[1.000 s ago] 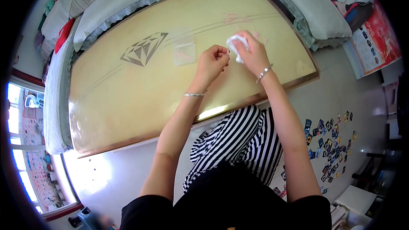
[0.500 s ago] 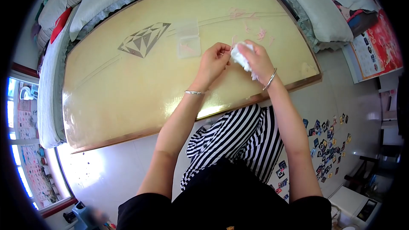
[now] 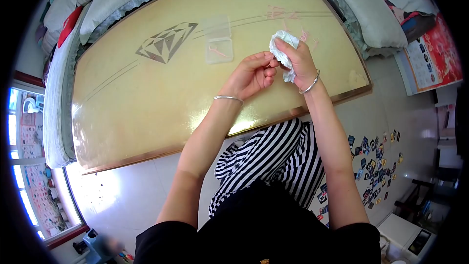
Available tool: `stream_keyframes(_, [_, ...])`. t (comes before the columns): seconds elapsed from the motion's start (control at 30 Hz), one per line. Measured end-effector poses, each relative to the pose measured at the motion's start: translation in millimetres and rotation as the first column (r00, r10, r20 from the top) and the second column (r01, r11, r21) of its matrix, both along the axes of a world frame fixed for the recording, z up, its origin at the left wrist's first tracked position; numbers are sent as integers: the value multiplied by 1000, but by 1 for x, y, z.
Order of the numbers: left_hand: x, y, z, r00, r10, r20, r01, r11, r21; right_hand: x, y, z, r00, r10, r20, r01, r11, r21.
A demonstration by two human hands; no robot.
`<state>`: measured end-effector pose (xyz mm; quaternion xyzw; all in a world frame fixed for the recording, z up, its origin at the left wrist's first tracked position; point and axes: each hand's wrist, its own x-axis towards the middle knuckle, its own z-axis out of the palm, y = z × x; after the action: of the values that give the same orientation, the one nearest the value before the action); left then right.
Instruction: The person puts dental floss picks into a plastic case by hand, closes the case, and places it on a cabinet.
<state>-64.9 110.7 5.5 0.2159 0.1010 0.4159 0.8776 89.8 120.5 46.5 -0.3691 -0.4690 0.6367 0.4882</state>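
Note:
A crumpled white tissue (image 3: 283, 45) is wrapped in my right hand (image 3: 303, 63), thumb pressed on top. My left hand (image 3: 254, 74) pinches a small pink pick (image 3: 274, 60) against the tissue's lower left side; most of the pick is hidden by fingers. Left of the hands lies an open clear plastic box (image 3: 218, 57), its lid folded back, with one pink pick (image 3: 216, 51) inside. Beyond my right hand, several loose pink picks (image 3: 276, 12) are scattered on the table (image 3: 146, 102); they look like floss picks.
A dark diamond pattern (image 3: 166, 43) marks the tabletop to the left. Cushioned sofas (image 3: 361, 5) border the far and side edges. Several small cards (image 3: 373, 161) cover the floor at right. A red and white printed box (image 3: 430, 54) stands beyond the right corner.
My right hand has turned, so the tissue now stands more upright and shows more. My left hand has rolled open slightly at the palm, its fingertips still pinched beside the tissue.

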Motion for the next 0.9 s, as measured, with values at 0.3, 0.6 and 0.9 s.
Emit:
stream_keyframes(0.3, [4, -10, 12, 802, 342, -489, -287, 940, 186, 0, 12, -10, 939, -283, 194, 233, 941, 245])
stream_keyframes(0.6, [1, -6, 7, 691, 443, -571, -357, 896, 263, 1, 12, -17, 979, -119, 168, 105, 990, 90])
stream_keyframes(0.9, [-4, -3, 7, 697, 457, -552, -401, 887, 229, 1, -3, -17, 974, 14, 225, -36, 995, 92])
